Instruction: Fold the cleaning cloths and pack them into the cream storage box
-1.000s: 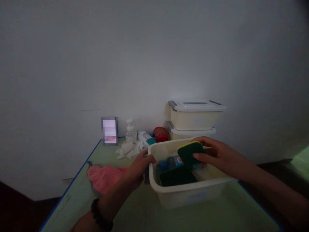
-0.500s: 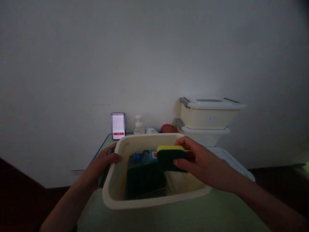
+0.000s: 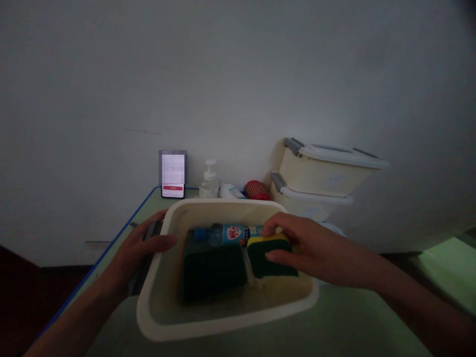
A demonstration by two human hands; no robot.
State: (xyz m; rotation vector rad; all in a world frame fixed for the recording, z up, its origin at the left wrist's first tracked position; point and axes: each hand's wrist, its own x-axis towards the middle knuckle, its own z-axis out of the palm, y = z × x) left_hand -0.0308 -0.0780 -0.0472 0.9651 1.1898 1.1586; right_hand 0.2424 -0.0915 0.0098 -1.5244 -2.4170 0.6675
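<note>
My right hand [image 3: 297, 248] pinches a yellow and dark green scouring sponge [image 3: 273, 257], thumb on the green face and fingers over the yellow side. The sponge is inside the right half of an open cream plastic storage bin [image 3: 223, 327]. My left hand [image 3: 143, 243] grips the bin's left side, its thumb over the rim and its fingers by the grey latch. In the bin lie a clear bottle with a blue cap and printed label [image 3: 234, 234] and a large dark green pad [image 3: 213, 272]. Something whitish below the sponge is partly hidden.
Two lidded storage boxes [image 3: 316, 173] are stacked at the back right. Along the wall stand a lit phone [image 3: 173, 173], a pump bottle [image 3: 209, 181], a white bottle [image 3: 231, 191] lying down and a red patterned item [image 3: 257, 190]. Everything rests on a green table [image 3: 260, 337].
My right hand has lowered the sponge deeper into the bin. The bin sits lower and further left in view, showing more of the bottle. The camera view has tilted slightly.
</note>
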